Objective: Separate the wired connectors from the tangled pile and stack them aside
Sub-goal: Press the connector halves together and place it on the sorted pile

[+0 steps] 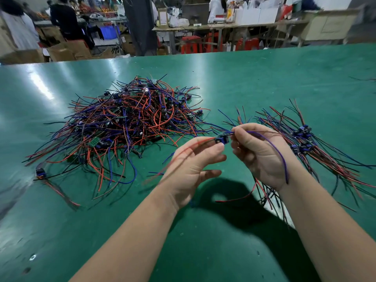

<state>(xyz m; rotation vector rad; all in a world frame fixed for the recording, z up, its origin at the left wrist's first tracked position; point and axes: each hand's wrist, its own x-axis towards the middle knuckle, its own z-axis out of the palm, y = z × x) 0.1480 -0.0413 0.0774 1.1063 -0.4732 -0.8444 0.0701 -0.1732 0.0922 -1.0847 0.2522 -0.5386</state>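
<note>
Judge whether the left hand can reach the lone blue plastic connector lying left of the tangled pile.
Probably yes: the lone connector lies uncovered on the green table, though the left hand pinches another connector.

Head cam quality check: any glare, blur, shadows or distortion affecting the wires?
Head view: glare streaks the green table left of the tangled pile; motion blur smears the red wires over the left hand; the wired connector pinched between it and the right hand reads fairly sharp; hand shadows darken the table below; wide-angle distortion bends the far table edge; background soft.
</note>
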